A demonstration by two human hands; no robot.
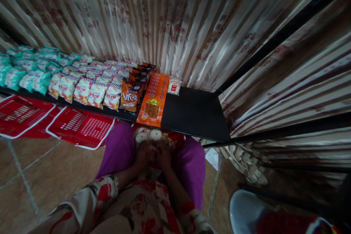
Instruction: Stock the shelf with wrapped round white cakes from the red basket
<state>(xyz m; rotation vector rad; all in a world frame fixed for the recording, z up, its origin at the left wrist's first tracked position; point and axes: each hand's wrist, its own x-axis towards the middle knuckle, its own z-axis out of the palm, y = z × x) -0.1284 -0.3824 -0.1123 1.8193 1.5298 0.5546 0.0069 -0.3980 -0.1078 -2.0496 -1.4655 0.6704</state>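
A: Entry one. Surroundings, largest first?
B: A striped curtain [175, 18] hung behind a black shelf [194, 113]. Two red baskets [79, 128] lay on the tiled floor, left of the knees.

A: Stock on the shelf?
B: Rows of snack packets [82, 80]: teal at the far left, then white-and-red, then dark orange. A long orange pack [154, 98] lay just beside them, overhanging the front edge.

A: The item in hand?
B: A red snack bag [161, 138] rested on the lap between purple trouser legs, just below the shelf edge. It had a red wrapper, with pale round pieces showing at its far end. Print was too blurred to read.

A: Hands?
B: The left hand [142, 155] and right hand [163, 155] sat side by side on the bag's near end, fingers curled onto it, gripping. Floral sleeves covered both forearms.

A: Smallest item?
B: One small clear packet [174, 86] lay near the orange pack's far end, against the curtain.
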